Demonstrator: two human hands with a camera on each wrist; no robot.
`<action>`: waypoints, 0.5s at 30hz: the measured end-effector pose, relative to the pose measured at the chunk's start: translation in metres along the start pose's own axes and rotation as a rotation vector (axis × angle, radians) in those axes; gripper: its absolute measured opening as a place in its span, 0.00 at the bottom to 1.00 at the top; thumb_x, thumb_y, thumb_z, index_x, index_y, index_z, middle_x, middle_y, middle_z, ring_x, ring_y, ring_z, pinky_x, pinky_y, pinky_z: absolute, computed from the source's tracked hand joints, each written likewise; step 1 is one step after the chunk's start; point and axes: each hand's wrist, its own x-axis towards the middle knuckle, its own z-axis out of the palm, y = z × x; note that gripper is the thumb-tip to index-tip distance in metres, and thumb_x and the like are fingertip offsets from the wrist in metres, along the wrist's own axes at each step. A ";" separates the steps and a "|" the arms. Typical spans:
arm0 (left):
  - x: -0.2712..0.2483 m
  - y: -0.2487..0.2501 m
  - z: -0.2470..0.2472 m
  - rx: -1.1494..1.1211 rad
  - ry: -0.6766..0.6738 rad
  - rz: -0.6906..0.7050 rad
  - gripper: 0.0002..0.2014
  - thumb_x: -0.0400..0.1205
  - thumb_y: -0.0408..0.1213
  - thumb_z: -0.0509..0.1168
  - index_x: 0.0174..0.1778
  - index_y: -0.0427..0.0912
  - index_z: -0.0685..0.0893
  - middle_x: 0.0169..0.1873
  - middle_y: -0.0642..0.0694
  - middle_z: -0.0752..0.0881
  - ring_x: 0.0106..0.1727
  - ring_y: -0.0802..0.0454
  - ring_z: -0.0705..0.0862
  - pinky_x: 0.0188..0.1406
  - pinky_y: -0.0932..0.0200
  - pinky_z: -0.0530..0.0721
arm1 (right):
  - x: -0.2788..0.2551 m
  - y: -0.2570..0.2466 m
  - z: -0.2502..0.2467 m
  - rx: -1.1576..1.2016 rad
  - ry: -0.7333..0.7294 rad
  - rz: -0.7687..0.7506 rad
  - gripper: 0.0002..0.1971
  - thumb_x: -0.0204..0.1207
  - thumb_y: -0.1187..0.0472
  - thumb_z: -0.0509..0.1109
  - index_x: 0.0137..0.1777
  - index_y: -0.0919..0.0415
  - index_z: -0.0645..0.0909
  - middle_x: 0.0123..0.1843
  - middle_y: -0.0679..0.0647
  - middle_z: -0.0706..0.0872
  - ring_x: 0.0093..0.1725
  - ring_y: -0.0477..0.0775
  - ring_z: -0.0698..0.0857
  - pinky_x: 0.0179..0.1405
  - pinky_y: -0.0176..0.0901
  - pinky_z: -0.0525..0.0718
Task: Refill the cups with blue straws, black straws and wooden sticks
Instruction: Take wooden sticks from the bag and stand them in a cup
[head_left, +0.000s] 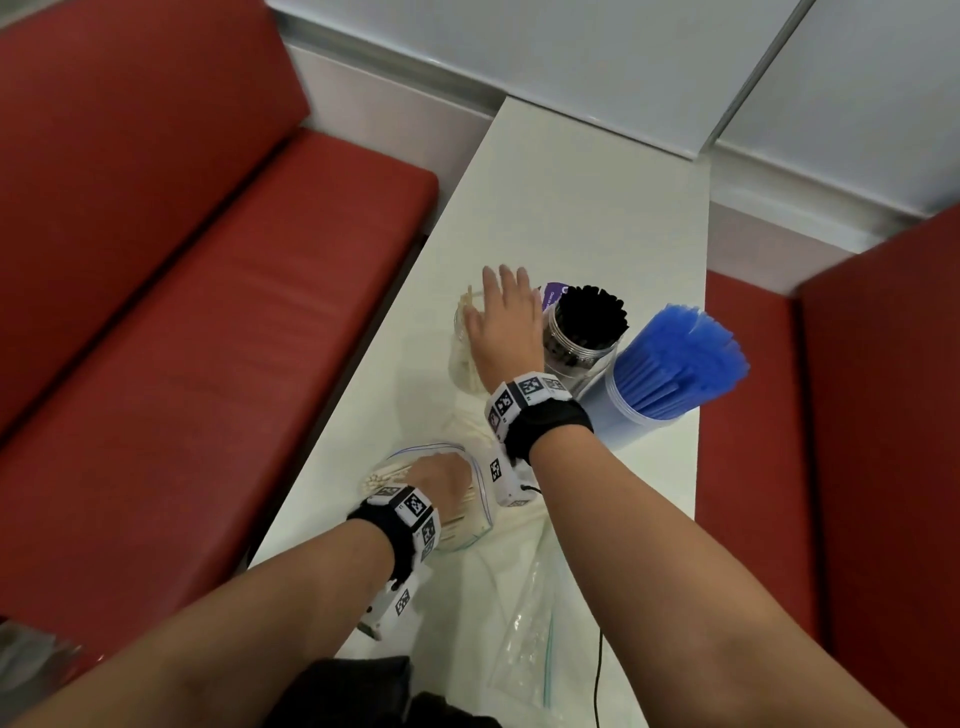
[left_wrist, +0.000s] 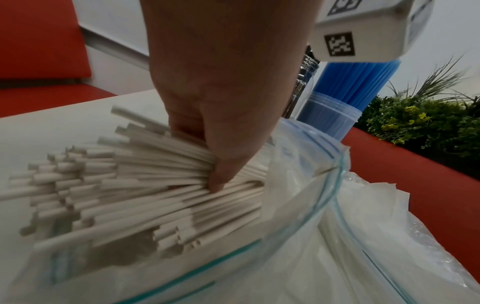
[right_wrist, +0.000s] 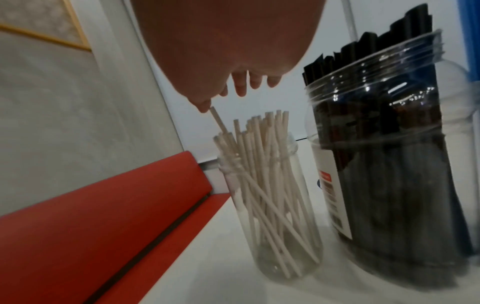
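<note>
My left hand (head_left: 439, 475) (left_wrist: 221, 98) grips a thick bundle of pale wooden sticks (left_wrist: 145, 185) at the mouth of a clear zip bag (head_left: 475, 519) (left_wrist: 330, 216) lying on the white table (head_left: 571, 208). My right hand (head_left: 506, 317) (right_wrist: 226, 51) hovers with straight fingers over a narrow clear jar (head_left: 462, 364) (right_wrist: 275, 226) partly filled with the same sticks; its thumb touches the tip of one leaning stick. To the right stand a clear jar of black straws (head_left: 584, 332) (right_wrist: 376, 174) and a cup packed with blue straws (head_left: 670, 364) (left_wrist: 345, 90).
Red bench seats (head_left: 208, 312) (head_left: 857, 467) flank the narrow table on both sides. Crumpled clear plastic bags (head_left: 524, 623) and a black cable (head_left: 597, 670) lie at the near end. Green plants (left_wrist: 420, 119) show behind the right bench.
</note>
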 end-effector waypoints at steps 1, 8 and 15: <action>-0.001 0.000 -0.002 0.002 -0.023 0.010 0.20 0.91 0.31 0.45 0.80 0.35 0.66 0.79 0.38 0.69 0.79 0.45 0.68 0.80 0.55 0.62 | -0.004 0.001 0.007 -0.084 -0.098 0.008 0.29 0.91 0.50 0.53 0.88 0.62 0.57 0.90 0.60 0.57 0.90 0.63 0.49 0.87 0.59 0.45; -0.007 -0.002 -0.015 -0.031 -0.082 -0.047 0.17 0.88 0.31 0.57 0.71 0.35 0.78 0.70 0.37 0.79 0.69 0.41 0.79 0.67 0.51 0.79 | -0.008 0.006 0.010 -0.168 -0.210 -0.036 0.36 0.91 0.46 0.51 0.90 0.57 0.36 0.91 0.57 0.38 0.89 0.64 0.36 0.85 0.62 0.33; -0.021 0.000 -0.037 -0.002 -0.024 -0.079 0.13 0.86 0.30 0.57 0.62 0.38 0.83 0.60 0.44 0.86 0.61 0.43 0.85 0.49 0.52 0.80 | -0.047 -0.002 -0.021 0.283 0.094 -0.040 0.29 0.88 0.62 0.58 0.88 0.56 0.58 0.85 0.62 0.66 0.86 0.62 0.63 0.84 0.54 0.61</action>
